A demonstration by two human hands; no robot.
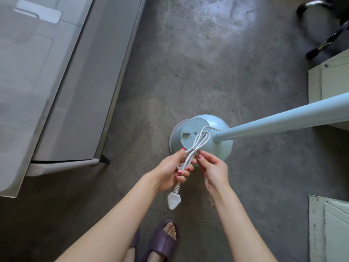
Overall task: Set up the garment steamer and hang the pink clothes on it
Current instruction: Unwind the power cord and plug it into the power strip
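From the head camera, the pale blue steamer base [205,137] stands on the grey concrete floor [188,72], its pole [283,120] rising from the base's right side toward the upper right. Just in front of the base, the left hand [173,171] curls its fingers around the bundled white power cord [190,156], and the white plug [173,200] hangs below that hand. The right hand [213,167] pinches at the tie [192,148] that binds the cord loops, right beside the left hand. Far left of the base sits a grey cabinet [66,91]. Nearer the person than the base, purple slippers [162,242] show. No pink clothes are in view.
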